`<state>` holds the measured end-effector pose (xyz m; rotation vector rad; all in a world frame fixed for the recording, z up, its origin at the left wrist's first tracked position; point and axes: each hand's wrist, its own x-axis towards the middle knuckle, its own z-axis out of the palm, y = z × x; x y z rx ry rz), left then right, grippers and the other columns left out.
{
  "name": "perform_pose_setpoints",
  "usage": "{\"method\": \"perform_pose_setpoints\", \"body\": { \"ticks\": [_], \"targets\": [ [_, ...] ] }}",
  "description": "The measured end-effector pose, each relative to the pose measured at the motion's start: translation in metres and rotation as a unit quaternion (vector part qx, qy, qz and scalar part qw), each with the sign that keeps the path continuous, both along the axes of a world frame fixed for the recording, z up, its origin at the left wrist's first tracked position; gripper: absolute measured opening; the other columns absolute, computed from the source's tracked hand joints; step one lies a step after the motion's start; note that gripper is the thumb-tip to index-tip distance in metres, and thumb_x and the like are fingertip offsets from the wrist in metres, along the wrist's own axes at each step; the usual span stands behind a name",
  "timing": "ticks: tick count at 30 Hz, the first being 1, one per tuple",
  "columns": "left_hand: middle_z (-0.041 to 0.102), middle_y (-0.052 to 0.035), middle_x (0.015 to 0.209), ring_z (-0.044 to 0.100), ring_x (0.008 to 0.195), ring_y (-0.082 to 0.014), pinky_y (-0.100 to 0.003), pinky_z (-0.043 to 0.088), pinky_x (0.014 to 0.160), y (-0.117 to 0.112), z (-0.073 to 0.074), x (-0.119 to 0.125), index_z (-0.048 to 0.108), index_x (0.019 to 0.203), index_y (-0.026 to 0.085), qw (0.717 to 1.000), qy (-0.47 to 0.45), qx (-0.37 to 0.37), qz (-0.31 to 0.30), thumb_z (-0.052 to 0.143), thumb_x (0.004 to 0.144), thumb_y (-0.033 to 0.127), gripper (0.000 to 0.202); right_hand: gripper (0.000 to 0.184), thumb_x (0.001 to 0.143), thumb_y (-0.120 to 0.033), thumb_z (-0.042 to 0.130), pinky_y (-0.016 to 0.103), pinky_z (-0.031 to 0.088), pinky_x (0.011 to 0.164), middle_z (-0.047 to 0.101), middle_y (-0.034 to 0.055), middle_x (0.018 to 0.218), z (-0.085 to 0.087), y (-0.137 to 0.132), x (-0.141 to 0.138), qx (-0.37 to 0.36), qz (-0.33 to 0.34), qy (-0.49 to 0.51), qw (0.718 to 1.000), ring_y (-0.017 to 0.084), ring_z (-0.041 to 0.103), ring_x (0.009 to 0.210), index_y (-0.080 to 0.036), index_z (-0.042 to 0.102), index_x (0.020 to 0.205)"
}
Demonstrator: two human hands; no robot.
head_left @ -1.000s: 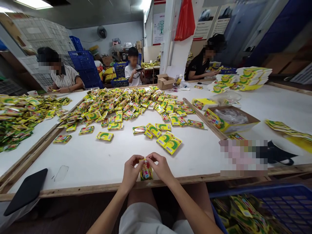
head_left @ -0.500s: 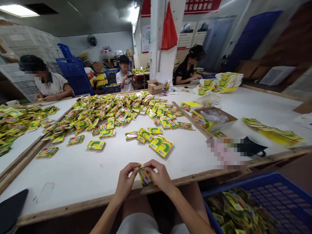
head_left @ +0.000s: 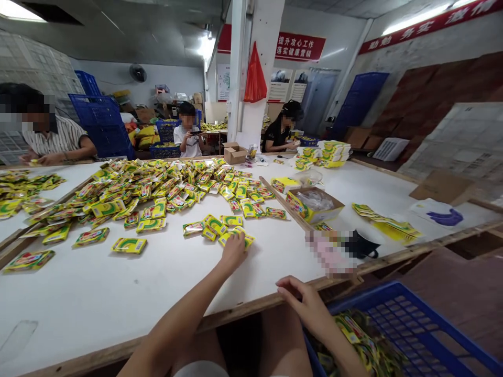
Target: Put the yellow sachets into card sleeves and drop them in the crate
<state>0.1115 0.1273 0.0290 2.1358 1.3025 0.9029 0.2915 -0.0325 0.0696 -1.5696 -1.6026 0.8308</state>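
Observation:
My left hand [head_left: 234, 251] reaches forward over the table, its bent fingers closed on a small yellow-and-green box [head_left: 247, 240] in a pair lying side by side. The hand covers part of both boxes, and its fingertips are partly hidden. Just beyond it lie several similar boxes [head_left: 215, 224], flat on the white tabletop. My right hand [head_left: 304, 301] hovers at the table's front edge, left of the blue crate [head_left: 440, 319]. Its thumb and forefinger are apart and it holds nothing. Small boxes [head_left: 349, 327] fill part of that crate.
A large heap of boxes [head_left: 157, 183] spreads across the table. To the right are a wooden divider strip [head_left: 285, 201], an open carton with clear plastic [head_left: 320, 204], flat yellow cardboard [head_left: 387, 222] and a black mask [head_left: 359, 243]. Several people [head_left: 65, 139] sit beyond the table.
The small box that both hands held is out of them. My left hand has moved forward to the pair of boxes; my right hand has moved right, towards the crate. The view has turned right.

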Motion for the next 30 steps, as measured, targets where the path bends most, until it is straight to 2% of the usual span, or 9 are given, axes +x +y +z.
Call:
{"method": "perform_pose_setpoints", "body": {
  "ticks": [3,5,8,12,15,18,22,25,30],
  "targets": [
    [0.062,-0.0034,0.074,0.061,0.071,-0.0232,-0.034,0.046,0.067,-0.011,0.001,-0.038,0.048,0.111,0.019,1.000,-0.025,-0.013,0.005,0.056,0.083,0.027,0.031,0.022,0.080,-0.042,0.059,0.034,0.052,0.070,0.069,0.0050,0.080,-0.022,0.019,-0.022,0.037,-0.036,0.073,0.996,0.022,0.065,0.075,-0.021,0.063,0.084],
    [0.061,0.0002,0.076,0.060,0.063,-0.0171,-0.029,0.046,0.061,-0.033,-0.001,-0.065,0.039,0.119,0.023,0.991,-0.122,-0.062,-0.012,0.050,0.087,0.031,0.035,0.021,0.081,-0.040,0.059,0.035,0.052,0.077,0.069,0.0073,0.093,-0.035,0.033,-0.044,0.066,-0.035,0.135,0.988,0.022,0.065,0.084,-0.021,0.059,0.092],
    [0.061,-0.0023,0.096,0.062,0.072,-0.0138,-0.027,0.048,0.066,-0.075,-0.004,-0.095,0.032,0.123,0.028,0.941,-0.294,-0.159,-0.046,0.052,0.088,0.034,0.041,0.026,0.083,-0.034,0.058,0.036,0.052,0.084,0.065,0.0085,0.109,-0.048,0.051,-0.086,0.070,0.032,0.218,0.973,0.021,0.065,0.093,-0.023,0.051,0.106],
    [0.060,-0.0051,0.104,0.062,0.079,-0.0145,-0.028,0.050,0.071,-0.109,-0.007,-0.118,0.037,0.124,0.027,0.920,-0.333,-0.204,-0.027,0.055,0.086,0.036,0.043,0.029,0.085,-0.030,0.056,0.034,0.052,0.080,0.066,0.0051,0.098,-0.057,0.059,-0.126,0.045,0.091,0.250,0.963,0.019,0.066,0.086,-0.024,0.045,0.111],
    [0.061,-0.0070,0.107,0.062,0.080,-0.0151,-0.027,0.049,0.070,-0.115,-0.008,-0.130,0.038,0.126,0.026,0.921,-0.321,-0.221,-0.024,0.056,0.086,0.037,0.046,0.029,0.084,-0.027,0.056,0.033,0.052,0.075,0.066,0.0023,0.090,-0.060,0.060,-0.132,0.035,0.114,0.241,0.963,0.018,0.065,0.078,-0.024,0.047,0.111],
    [0.063,-0.0068,0.102,0.061,0.076,-0.0146,-0.025,0.047,0.066,-0.113,-0.012,-0.138,0.043,0.123,0.024,0.923,-0.304,-0.235,-0.035,0.056,0.085,0.037,0.042,0.019,0.081,-0.026,0.058,0.030,0.050,0.072,0.066,0.0005,0.082,-0.060,0.063,-0.130,0.021,0.148,0.187,0.971,0.017,0.063,0.074,-0.022,0.057,0.100],
    [0.064,-0.0028,0.086,0.059,0.069,-0.0135,-0.024,0.045,0.062,-0.105,-0.016,-0.144,0.052,0.108,0.021,0.924,-0.302,-0.232,-0.038,0.061,0.083,0.038,0.032,0.013,0.082,-0.030,0.056,0.029,0.048,0.069,0.066,0.0008,0.076,-0.055,0.072,-0.134,0.018,0.167,0.132,0.977,0.017,0.061,0.073,-0.020,0.064,0.084],
    [0.063,-0.0021,0.081,0.061,0.074,-0.0150,-0.026,0.047,0.067,-0.098,-0.015,-0.149,0.056,0.090,0.018,0.916,-0.332,-0.221,-0.027,0.067,0.078,0.038,0.026,0.016,0.083,-0.030,0.055,0.028,0.047,0.068,0.065,0.0015,0.074,-0.051,0.079,-0.143,0.032,0.173,0.124,0.977,0.017,0.060,0.073,-0.019,0.064,0.076],
    [0.067,-0.0046,0.094,0.065,0.085,-0.0181,-0.031,0.051,0.077,-0.102,-0.012,-0.153,0.053,0.107,0.021,0.894,-0.399,-0.203,-0.016,0.069,0.077,0.033,0.036,0.020,0.085,-0.026,0.054,0.029,0.049,0.072,0.066,-0.0003,0.081,-0.046,0.075,-0.154,0.044,0.178,0.165,0.969,0.016,0.062,0.074,-0.022,0.060,0.103]
  ]
}}
